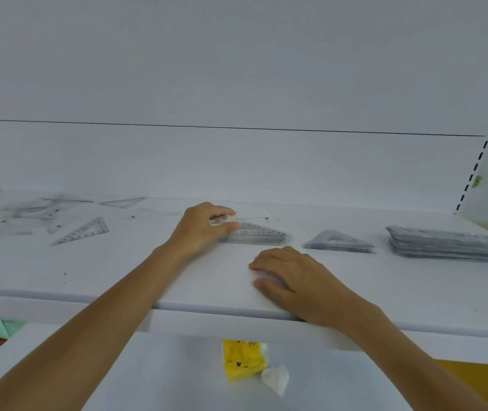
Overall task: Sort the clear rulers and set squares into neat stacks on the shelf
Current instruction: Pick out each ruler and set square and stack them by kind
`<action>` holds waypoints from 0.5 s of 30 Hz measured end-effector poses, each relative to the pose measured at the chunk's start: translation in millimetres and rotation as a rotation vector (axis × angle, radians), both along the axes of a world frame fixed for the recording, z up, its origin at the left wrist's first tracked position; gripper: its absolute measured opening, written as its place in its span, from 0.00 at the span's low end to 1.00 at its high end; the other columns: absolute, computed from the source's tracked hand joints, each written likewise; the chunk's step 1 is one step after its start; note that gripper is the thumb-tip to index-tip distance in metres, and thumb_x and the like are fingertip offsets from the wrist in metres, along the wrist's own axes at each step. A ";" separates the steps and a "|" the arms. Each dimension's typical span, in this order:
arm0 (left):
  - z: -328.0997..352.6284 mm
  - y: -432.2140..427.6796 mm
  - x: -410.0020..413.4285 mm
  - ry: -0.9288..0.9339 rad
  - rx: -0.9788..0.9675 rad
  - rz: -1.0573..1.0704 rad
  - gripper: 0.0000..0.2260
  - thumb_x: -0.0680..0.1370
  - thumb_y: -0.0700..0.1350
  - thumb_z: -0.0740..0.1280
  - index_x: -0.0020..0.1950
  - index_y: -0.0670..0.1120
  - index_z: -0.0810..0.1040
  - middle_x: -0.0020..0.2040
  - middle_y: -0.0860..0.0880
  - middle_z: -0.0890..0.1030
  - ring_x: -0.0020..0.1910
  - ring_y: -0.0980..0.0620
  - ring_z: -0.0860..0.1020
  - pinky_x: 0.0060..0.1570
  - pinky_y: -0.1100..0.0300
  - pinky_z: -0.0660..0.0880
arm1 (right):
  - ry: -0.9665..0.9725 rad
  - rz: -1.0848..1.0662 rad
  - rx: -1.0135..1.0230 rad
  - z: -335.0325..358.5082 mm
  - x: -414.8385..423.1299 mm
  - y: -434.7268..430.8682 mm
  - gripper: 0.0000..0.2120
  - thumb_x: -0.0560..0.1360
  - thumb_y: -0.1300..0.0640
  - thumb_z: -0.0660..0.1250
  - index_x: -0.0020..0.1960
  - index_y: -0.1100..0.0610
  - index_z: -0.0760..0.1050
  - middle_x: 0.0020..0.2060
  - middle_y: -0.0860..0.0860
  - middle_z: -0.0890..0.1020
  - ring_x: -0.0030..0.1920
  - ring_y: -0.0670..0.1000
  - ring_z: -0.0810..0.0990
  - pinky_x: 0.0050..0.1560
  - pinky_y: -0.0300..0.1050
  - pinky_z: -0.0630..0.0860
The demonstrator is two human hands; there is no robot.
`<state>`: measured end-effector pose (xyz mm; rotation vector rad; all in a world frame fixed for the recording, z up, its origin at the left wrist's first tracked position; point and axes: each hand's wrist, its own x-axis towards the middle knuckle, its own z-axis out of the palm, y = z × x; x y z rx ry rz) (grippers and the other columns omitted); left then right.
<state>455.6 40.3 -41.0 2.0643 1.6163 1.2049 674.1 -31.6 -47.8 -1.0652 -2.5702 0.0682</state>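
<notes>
On the white shelf [118,262], my left hand [201,229] pinches the left end of a clear set square [254,218] and holds it just above a small stack of clear set squares [259,235]. My right hand [293,280] rests flat on the shelf in front of that stack, its fingers relaxed. To the right lie a second stack of set squares [339,241] and a taller stack of clear rulers [450,243]. At the shelf's left, several loose clear set squares [84,231] and rulers [29,213] lie scattered.
The shelf's back wall rises close behind the stacks. A slotted upright [482,143] and a pale panel stand at the right end. Below the shelf's front edge, on a lower shelf, lie a yellow packet [241,358] and a crumpled clear wrapper [276,378].
</notes>
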 end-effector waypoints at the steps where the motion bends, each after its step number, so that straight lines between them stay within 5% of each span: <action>1: -0.8 -0.4 -0.2 0.029 -0.028 0.005 0.12 0.71 0.53 0.71 0.54 0.53 0.81 0.49 0.53 0.78 0.49 0.60 0.75 0.48 0.69 0.67 | -0.004 -0.002 -0.003 0.3 -0.4 -0.1 0.16 0.79 0.46 0.55 0.63 0.50 0.71 0.62 0.44 0.74 0.62 0.48 0.69 0.63 0.47 0.66; 5: -3.5 -3.1 0.1 0.079 -0.096 0.029 0.12 0.71 0.54 0.70 0.53 0.53 0.81 0.49 0.55 0.78 0.50 0.56 0.75 0.50 0.61 0.69 | 0.001 -0.009 -0.010 0.1 -0.3 -0.6 0.16 0.79 0.47 0.56 0.63 0.50 0.71 0.62 0.44 0.74 0.62 0.49 0.70 0.62 0.46 0.66; 15: -6.7 -0.5 -1.3 0.107 -0.102 0.037 0.15 0.71 0.55 0.71 0.56 0.53 0.80 0.51 0.53 0.78 0.51 0.56 0.74 0.50 0.63 0.67 | 0.018 -0.014 -0.018 -0.5 0.3 -1.7 0.16 0.79 0.46 0.56 0.63 0.49 0.71 0.61 0.42 0.74 0.61 0.47 0.69 0.62 0.43 0.65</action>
